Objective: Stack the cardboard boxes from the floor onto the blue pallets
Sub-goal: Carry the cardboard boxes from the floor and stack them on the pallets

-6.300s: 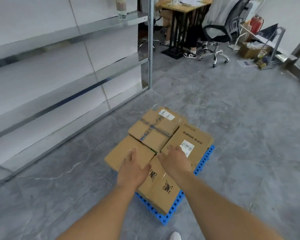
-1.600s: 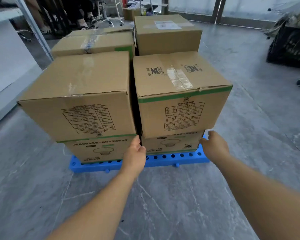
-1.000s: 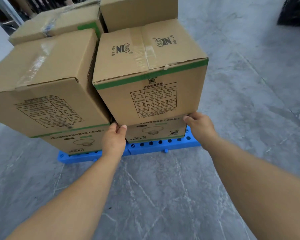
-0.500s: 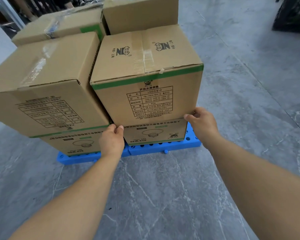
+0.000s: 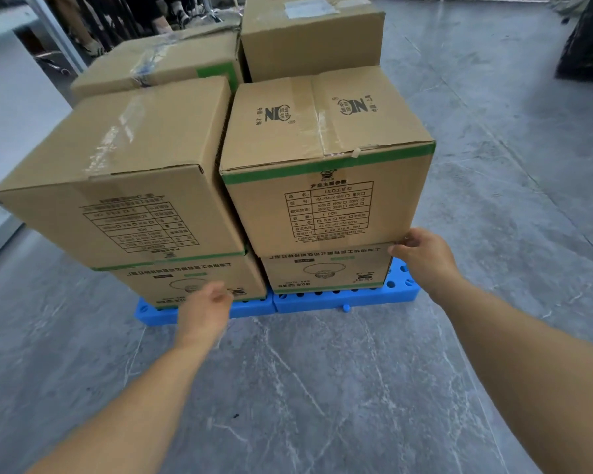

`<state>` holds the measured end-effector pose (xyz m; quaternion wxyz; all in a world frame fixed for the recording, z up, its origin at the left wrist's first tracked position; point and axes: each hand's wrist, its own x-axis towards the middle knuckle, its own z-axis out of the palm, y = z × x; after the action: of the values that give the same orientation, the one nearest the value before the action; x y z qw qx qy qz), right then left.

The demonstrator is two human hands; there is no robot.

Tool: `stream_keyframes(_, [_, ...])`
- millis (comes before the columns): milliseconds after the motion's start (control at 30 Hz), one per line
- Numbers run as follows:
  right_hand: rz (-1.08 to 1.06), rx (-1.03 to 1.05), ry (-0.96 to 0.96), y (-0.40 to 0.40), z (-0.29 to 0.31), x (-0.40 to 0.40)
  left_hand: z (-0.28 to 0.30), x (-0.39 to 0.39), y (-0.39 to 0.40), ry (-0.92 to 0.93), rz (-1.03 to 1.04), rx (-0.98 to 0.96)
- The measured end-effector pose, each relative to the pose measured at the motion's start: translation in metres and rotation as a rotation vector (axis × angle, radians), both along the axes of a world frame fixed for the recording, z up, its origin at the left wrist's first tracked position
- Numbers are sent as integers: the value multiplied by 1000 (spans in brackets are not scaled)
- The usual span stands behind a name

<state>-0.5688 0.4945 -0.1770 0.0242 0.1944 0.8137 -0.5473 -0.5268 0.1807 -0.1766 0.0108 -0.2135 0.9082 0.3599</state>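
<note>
On the grey floor (image 5: 322, 388), blue pallets (image 5: 343, 301) carry stacked cardboard boxes, upright. Front-right upper box (image 5: 326, 165) faces the camera, label readable. Right hand (image 5: 425, 256) pinches its lower right corner; left hand (image 5: 204, 311) hovers loosely curled, touching nothing.

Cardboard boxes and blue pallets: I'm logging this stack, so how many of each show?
Cardboard boxes: 6, four in front, two behind.
Blue pallets: 2, side by side.
Total: 8.
</note>
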Motion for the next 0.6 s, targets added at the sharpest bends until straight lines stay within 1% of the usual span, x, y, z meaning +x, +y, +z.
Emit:
stream_keyframes(67, [-5,-25,-5,-1,0,-1,1,-2,-41,0,122,-46])
stream_keyframes(100, [-11,-50,-3,-2,1,-2,2,-5,-61,25,206,-30])
stream_keyframes(167, [-21,-84,-8,-4,3,-4,7,-15,-92,111,339,97])
stream_keyframes(200, [-25,-95,-19,-5,4,-5,9,-20,-105,143,361,155])
stream_keyframes(333, [-33,-196,-85,-9,5,-9,7,-43,-141,66,390,297])
stream_keyframes(467, [-44,-284,-88,-14,2,-11,-5,-49,-154,22,305,445])
stream_keyframes(600, [-87,-278,-103,-17,-2,-15,-12,-49,-157,37,302,468])
